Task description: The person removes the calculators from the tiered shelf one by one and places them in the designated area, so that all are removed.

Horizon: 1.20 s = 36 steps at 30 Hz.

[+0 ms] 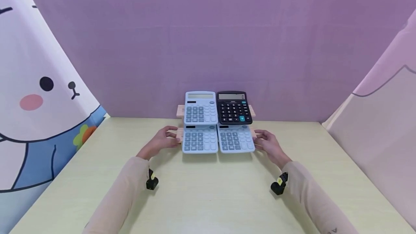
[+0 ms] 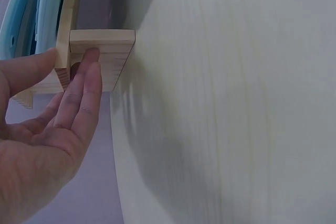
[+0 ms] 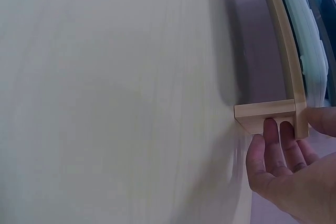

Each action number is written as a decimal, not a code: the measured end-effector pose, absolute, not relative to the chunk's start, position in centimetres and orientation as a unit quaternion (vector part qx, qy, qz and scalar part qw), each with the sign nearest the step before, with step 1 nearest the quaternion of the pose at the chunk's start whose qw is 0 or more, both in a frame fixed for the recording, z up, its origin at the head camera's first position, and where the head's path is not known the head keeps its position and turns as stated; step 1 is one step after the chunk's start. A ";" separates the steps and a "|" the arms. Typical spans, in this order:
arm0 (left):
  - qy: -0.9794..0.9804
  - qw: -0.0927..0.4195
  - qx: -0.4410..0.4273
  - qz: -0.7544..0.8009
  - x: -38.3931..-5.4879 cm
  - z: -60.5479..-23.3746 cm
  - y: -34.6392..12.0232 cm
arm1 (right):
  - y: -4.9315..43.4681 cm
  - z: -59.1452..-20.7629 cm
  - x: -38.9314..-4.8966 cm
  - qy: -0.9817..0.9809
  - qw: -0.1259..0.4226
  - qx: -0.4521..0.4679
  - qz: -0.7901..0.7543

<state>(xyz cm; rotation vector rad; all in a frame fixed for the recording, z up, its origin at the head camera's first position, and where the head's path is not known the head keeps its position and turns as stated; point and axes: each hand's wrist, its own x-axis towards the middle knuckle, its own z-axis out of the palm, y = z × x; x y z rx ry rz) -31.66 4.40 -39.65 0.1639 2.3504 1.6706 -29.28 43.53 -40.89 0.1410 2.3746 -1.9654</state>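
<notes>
A two-tier wooden rack (image 1: pixel 180 111) stands at the back of the table. On its upper tier, a light blue calculator (image 1: pixel 200 108) sits left of a black calculator (image 1: pixel 234 108). Below lean two more light blue ones, a left calculator (image 1: pixel 200 141) and a right calculator (image 1: pixel 236 141), their tops hidden. My left hand (image 1: pixel 160 141) grips the left end of the lower shelf; the left wrist view shows its thumb above the board and fingers beneath. At the opposite end my right hand (image 3: pixel 294 174) holds the shelf likewise, thumb on top and fingertips under the board beside the leg.
Behind the pale wooden table (image 1: pixel 208 198) hangs a purple cloth (image 1: pixel 208 39). A cartoon-printed cloth (image 1: pixel 42 118) borders the left side, and a pale pink cloth (image 1: pixel 380 125) borders the right. The rack stands close to the table's back edge.
</notes>
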 end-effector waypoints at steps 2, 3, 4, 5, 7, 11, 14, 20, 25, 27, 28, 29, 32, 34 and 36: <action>0.801 0.127 0.057 0.582 -31.7 -39.7 4.4 | 43.5 -40.9 -29.3 0.766 0.029 0.047 -0.641; 0.799 0.127 0.056 0.584 -31.7 -39.7 4.4 | 43.5 -40.9 -29.3 0.765 0.031 0.047 -0.641; 0.798 0.127 0.052 0.587 -31.7 -39.7 4.5 | 43.5 -40.9 -29.3 0.765 0.032 0.047 -0.642; 0.798 0.128 0.050 0.586 -31.7 -39.7 4.5 | 43.6 -40.9 -29.4 0.764 0.032 0.046 -0.643; 0.800 0.130 0.043 0.584 -31.7 -39.7 4.6 | 43.6 -41.0 -29.4 0.764 0.034 0.049 -0.643; 0.808 0.137 0.031 0.572 -31.6 -39.6 4.6 | 43.6 -40.9 -29.4 0.760 0.037 0.051 -0.647; 0.811 0.141 0.024 0.567 -31.6 -39.5 4.6 | 43.6 -40.9 -29.5 0.757 0.041 0.053 -0.650; 0.811 0.143 0.029 0.566 -31.6 -39.6 4.7 | 43.8 -40.9 -29.5 0.758 0.047 0.050 -0.649; 0.812 0.142 0.033 0.566 -31.8 -39.7 4.7 | 44.1 -41.0 -29.6 0.756 0.056 0.034 -0.651; 0.810 0.143 0.033 0.567 -31.8 -39.8 4.6 | 44.2 -41.1 -29.6 0.757 0.060 0.027 -0.650; 0.810 0.144 0.033 0.568 -31.8 -39.9 4.6 | 44.3 -41.1 -29.6 0.759 0.061 0.025 -0.648; 0.808 0.143 0.033 0.570 -31.8 -39.9 4.6 | 44.3 -41.1 -29.6 0.760 0.061 0.023 -0.647; 0.807 0.142 0.032 0.573 -32.0 -40.0 4.5 | 44.4 -41.0 -29.7 0.768 0.062 0.020 -0.638; 0.806 0.142 0.032 0.574 -32.0 -40.0 4.6 | 44.4 -40.9 -29.6 0.770 0.062 0.021 -0.635; 0.806 0.143 0.027 0.574 -32.0 -40.0 4.6 | 44.5 -40.7 -29.6 0.775 0.064 0.020 -0.629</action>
